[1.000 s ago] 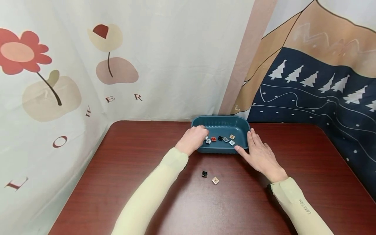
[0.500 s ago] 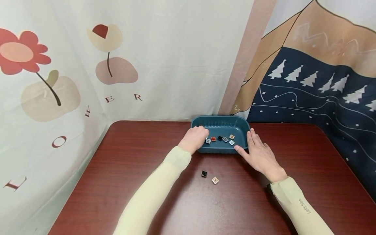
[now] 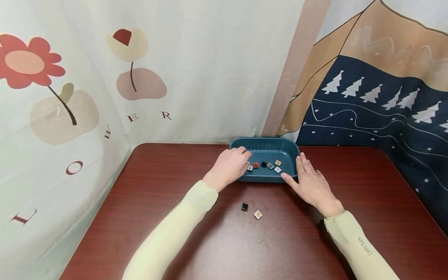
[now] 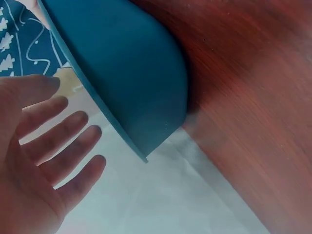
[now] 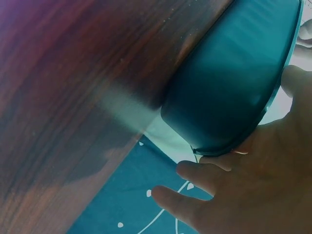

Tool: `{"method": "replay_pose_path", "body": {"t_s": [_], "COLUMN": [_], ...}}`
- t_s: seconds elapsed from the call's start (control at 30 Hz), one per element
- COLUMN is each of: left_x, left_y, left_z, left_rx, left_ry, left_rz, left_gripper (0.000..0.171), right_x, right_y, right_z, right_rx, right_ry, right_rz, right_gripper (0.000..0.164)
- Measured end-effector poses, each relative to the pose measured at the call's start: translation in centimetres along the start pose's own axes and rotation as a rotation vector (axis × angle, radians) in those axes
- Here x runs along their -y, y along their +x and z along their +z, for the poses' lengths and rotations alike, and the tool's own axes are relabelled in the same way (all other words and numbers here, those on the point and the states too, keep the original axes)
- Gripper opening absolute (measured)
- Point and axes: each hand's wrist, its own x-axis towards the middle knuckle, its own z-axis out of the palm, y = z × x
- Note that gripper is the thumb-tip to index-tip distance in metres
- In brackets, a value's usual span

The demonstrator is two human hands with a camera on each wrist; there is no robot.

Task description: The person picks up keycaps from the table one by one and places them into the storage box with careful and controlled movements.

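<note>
A teal plastic tray stands at the table's back edge. Inside lie several small square pieces, among them a red one, a black one and a cream one. My left hand is over the tray's left end; in the left wrist view its fingers are spread and loosely bent, with nothing between them. On the tray's right end rests my right hand, fingers along the outside, thumb at the front rim. Nearer me on the table are a black square piece and a cream one.
The dark red wooden table extends to both sides of the tray and toward me. Behind it hangs a pale printed curtain, with a navy tree-patterned cloth at the right.
My left hand's fingers have loosened and lifted from their bunched pose at the tray's left end. The right hand stays on the tray. The head view has shifted slightly.
</note>
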Motion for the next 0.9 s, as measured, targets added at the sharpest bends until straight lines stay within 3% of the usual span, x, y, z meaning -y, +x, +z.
{"method": "replay_pose_path", "body": {"t_s": [0.27,0.57,0.7,0.9], "left_x": [-0.2,-0.7,-1.0,-1.6], "left_y": [-2.4,-5.0,-5.8,-6.9], "left_z": [-0.1,0.1,0.3,1.0], "left_rx": [-0.081,-0.198,-0.204,-0.155], "left_ry": [-0.047,-0.092,-0.092,-0.055], "left_rz": [0.022,0.113,0.153,0.229], "left_gripper": [0.037,0.053,0.06,0.065], "right_x": [-0.1,-0.2,-0.2,-0.2], "right_y": [-0.1,-0.1,0.0,0.0], "right_z": [0.0,0.0,0.0,0.0], "right_rx": [-0.013,-0.013,-0.008,-0.005], "right_ry": [0.004,0.0,-0.001,-0.006], "right_rz": [-0.011,-0.01,-0.005,0.0], "right_gripper": [0.105,0.105,0.105,0.106]}}
